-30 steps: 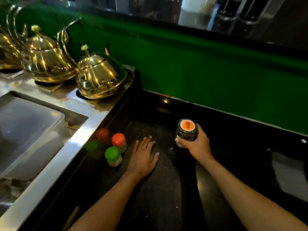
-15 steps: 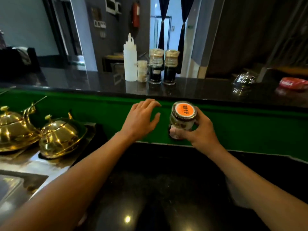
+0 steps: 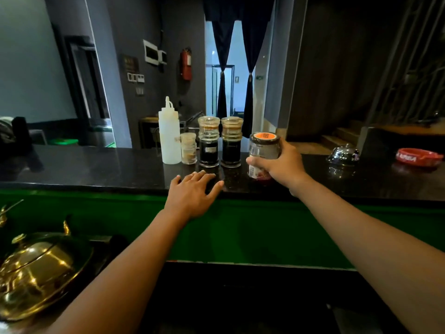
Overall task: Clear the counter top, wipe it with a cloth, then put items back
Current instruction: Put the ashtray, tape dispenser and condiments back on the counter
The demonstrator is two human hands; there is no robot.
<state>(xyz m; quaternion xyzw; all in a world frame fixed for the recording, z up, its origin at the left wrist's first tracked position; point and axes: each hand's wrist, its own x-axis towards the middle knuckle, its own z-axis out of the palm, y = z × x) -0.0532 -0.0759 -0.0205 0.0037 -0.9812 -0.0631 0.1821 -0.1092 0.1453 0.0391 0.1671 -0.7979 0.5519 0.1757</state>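
My right hand point(image 3: 283, 165) grips a glass jar with an orange lid point(image 3: 263, 150), held at the upper black ledge point(image 3: 96, 169), right of two dark sauce jars point(image 3: 209, 143) point(image 3: 231, 143); whether its base touches the ledge I cannot tell. A white squeeze bottle point(image 3: 169, 138) and a small clear shaker point(image 3: 188, 148) stand left of them. My left hand point(image 3: 192, 196) lies flat on the ledge's front edge, fingers apart, holding nothing. The lower black counter top point(image 3: 240, 297) lies beneath my arms.
A green wall panel point(image 3: 265, 232) separates the ledge from the lower counter. A brass kettle point(image 3: 38, 268) sits at the lower left. On the ledge's right stand a chrome call bell point(image 3: 343, 154) and a red ashtray point(image 3: 419, 157).
My right hand has carried the orange-lidded jar up from the lower counter to the upper ledge beside the sauce jars. My left hand rose too and now rests on the ledge's edge.
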